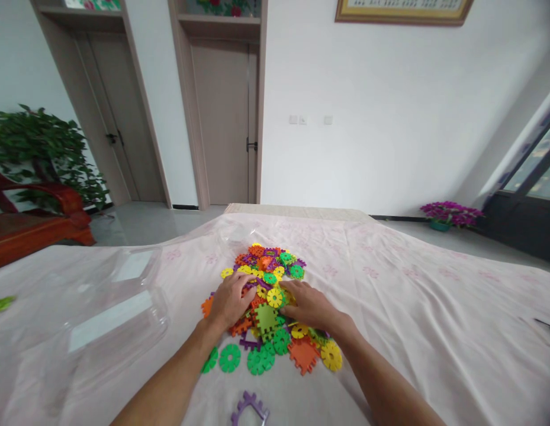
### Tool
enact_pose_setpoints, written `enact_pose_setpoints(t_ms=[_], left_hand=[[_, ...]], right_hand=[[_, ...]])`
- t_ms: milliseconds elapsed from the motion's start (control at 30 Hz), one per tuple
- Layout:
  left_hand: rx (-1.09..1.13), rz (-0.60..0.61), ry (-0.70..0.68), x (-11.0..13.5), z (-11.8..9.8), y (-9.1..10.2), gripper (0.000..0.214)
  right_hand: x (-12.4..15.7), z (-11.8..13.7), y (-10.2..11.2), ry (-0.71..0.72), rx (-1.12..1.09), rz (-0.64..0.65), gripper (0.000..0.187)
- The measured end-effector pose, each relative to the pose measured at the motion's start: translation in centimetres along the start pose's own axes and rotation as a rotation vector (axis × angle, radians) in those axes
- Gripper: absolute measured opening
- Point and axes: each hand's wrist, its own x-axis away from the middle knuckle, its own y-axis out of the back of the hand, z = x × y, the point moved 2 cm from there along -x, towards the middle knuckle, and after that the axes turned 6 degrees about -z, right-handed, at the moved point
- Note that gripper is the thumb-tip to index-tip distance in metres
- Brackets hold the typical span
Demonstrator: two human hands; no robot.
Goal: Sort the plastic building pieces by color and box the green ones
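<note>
Both of my hands rest on a heap of plastic building pieces in the middle of the cloth. My left hand point(230, 300) lies on the heap's left side, fingers loosely spread, thumb near an orange piece. My right hand point(309, 305) reaches in from the right, its fingers stretched over the pieces beside a yellow notched disc point(275, 297). Between the hands lies an olive-green square piece with toothed edges point(266, 319). Nearer me are a green notched disc point(230, 358), an orange toothed piece point(304, 354) and a yellow disc point(331, 355). Neither hand visibly grips a piece.
A pale pink flowered cloth point(412, 331) covers the table. Clear plastic containers point(137, 322) with white labels lie on the left. A purple toothed frame point(249, 408) sits at the near edge, a green piece point(2, 305) far left, and a dark metal utensil point(549, 325) far right.
</note>
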Motion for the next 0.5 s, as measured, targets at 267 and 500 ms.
enact_pose_setpoints(t_ms=[267, 500], left_hand=[[0.146, -0.096, 0.143, 0.6, 0.2, 0.1, 0.025], [0.271, -0.013, 0.058, 0.9, -0.7, 0.7, 0.027]], right_hand=[[-0.6, -1.9, 0.5, 0.115, -0.033, 0.022, 0.073], [-0.8, -2.9, -0.3, 0.009, -0.04, -0.174, 0.039]])
